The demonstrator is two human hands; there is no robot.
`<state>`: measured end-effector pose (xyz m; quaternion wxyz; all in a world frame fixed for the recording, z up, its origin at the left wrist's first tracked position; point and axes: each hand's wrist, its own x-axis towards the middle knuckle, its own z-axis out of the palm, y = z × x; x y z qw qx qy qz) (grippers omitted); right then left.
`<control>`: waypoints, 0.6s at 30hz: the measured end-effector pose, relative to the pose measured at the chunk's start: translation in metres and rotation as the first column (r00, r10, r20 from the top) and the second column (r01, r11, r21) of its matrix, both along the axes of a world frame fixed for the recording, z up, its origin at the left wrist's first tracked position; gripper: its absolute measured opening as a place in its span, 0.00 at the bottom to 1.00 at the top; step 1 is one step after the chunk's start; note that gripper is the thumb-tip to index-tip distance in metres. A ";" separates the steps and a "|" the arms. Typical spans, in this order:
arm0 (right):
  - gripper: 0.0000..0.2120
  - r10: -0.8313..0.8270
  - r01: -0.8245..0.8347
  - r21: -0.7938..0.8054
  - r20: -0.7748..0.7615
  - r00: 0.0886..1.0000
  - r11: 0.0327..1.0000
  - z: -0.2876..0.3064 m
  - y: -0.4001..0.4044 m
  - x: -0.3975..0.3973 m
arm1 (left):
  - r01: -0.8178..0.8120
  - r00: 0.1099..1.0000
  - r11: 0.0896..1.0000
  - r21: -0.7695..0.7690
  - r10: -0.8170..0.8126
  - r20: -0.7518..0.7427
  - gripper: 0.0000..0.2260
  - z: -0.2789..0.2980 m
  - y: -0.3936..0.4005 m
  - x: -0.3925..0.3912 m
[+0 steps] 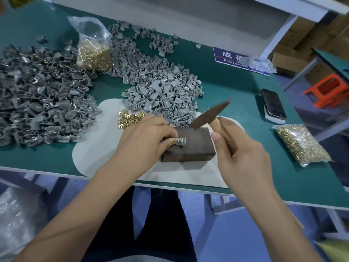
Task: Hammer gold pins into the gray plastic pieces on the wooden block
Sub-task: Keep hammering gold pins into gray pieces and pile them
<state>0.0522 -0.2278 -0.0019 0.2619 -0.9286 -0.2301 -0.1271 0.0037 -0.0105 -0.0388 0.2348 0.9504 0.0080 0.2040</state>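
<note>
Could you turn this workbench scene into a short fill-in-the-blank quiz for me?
1. The right hand grips a wooden-handled ____, raised above the dark wooden block.
2. The left hand pinches a small gray plastic piece on top of the ____.
3. The black smartphone lies to the ____ of the block.
4. The loose gold pins lie on a ____ mat.

Missing words: hammer; block; right; white

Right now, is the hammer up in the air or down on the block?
Up. The hammer, gripped by the right hand, hangs above the wooden block.
</note>
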 end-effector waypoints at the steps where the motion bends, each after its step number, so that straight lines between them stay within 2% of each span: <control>1: 0.14 0.025 -0.026 -0.024 -0.025 0.999 0.999 -0.002 0.002 -0.003 | 0.003 1.000 1.000 0.004 -0.003 0.003 0.03 -0.001 0.000 0.000; 4: 0.14 0.060 -0.070 -0.145 -0.072 0.996 0.987 -0.005 0.005 -0.006 | 0.005 1.000 1.000 0.029 -0.005 0.010 0.04 -0.002 0.001 0.000; 5: 0.14 0.051 -0.057 -0.151 -0.041 0.998 0.987 -0.003 0.003 -0.004 | 0.005 1.000 1.000 0.031 -0.006 0.013 0.04 -0.002 0.001 0.000; 8: 0.17 0.023 -0.023 0.001 0.015 1.000 1.000 0.004 0.002 0.000 | -0.001 1.000 0.999 0.042 0.000 0.024 0.04 -0.003 0.001 0.000; 9: 0.17 0.041 -0.041 0.005 0.032 0.999 0.999 0.003 0.004 -0.002 | -0.001 1.000 0.999 0.048 0.000 0.027 0.04 -0.003 0.002 0.001; 13: 0.16 0.118 -0.131 -0.176 -0.079 0.990 0.976 -0.007 0.015 -0.011 | 0.012 0.999 0.996 0.089 -0.015 0.040 0.04 -0.005 0.004 0.000; 18: 0.16 0.119 -0.128 -0.166 -0.061 0.991 0.978 -0.006 0.013 -0.009 | 0.018 0.998 0.998 0.054 -0.021 0.060 0.04 -0.006 0.004 0.001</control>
